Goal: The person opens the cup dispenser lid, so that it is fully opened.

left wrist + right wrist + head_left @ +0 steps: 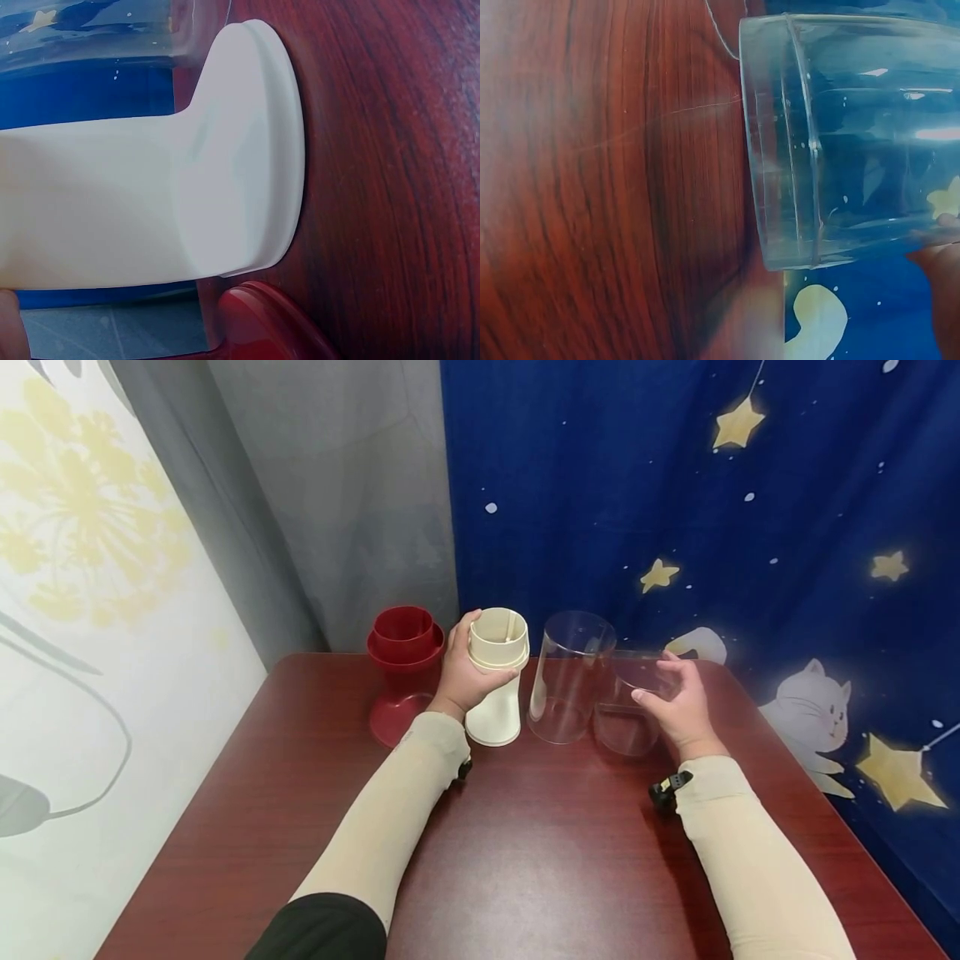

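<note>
A cream plastic stand (495, 714) with a ringed, cup-like top and a flared foot stands upright near the table's back edge. My left hand (463, 672) grips it just under the top, thumb across the front. In the left wrist view, the stand's foot (240, 165) rests on the table. At the right, my right hand (684, 706) holds a clear plastic container (626, 737) by its upper part, thumb in front and fingers round the far side. The right wrist view shows this container (855, 142) with its base at the tabletop.
A matching red stand (405, 672) is left of the cream one. Another clear cylinder (566, 693) stands between the cream stand and the held container. The dark red wooden table (540, 843) ends at grey and blue curtains (570, 485).
</note>
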A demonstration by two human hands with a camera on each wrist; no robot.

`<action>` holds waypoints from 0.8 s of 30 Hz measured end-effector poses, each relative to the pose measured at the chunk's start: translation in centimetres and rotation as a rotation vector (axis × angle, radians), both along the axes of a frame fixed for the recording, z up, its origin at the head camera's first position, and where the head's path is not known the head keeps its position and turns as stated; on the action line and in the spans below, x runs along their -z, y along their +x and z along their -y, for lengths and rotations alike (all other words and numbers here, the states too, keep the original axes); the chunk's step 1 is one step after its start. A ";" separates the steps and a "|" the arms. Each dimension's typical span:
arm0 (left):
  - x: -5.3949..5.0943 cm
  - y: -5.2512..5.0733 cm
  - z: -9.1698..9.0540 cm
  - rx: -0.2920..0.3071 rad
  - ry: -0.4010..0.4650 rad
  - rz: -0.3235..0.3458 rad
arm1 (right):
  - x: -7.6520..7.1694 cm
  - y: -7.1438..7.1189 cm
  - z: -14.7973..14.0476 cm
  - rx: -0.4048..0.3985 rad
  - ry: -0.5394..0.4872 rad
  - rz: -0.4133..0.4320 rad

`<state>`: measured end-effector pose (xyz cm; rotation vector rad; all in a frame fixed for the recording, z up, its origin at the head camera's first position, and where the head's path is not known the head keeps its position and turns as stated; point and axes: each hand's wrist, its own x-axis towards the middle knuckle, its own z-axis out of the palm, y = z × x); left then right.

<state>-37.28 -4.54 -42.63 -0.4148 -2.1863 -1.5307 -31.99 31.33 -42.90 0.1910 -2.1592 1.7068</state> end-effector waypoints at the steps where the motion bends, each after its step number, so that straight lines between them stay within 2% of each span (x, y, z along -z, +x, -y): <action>1: 0.0 0.0 0.0 0.000 -0.002 0.002 | 0.0 -0.1 0.0 -0.001 0.007 0.002; 7: 0.0 0.0 0.1 0.004 -0.001 0.017 | 0.5 -0.6 -0.4 0.010 0.065 0.033; 16: -0.1 0.0 0.0 0.008 0.003 0.016 | 1.1 -1.0 -1.1 -0.007 0.075 0.051; 24: -0.2 0.0 0.1 -0.001 -0.014 0.003 | 1.3 -0.5 -1.6 -0.063 0.109 0.043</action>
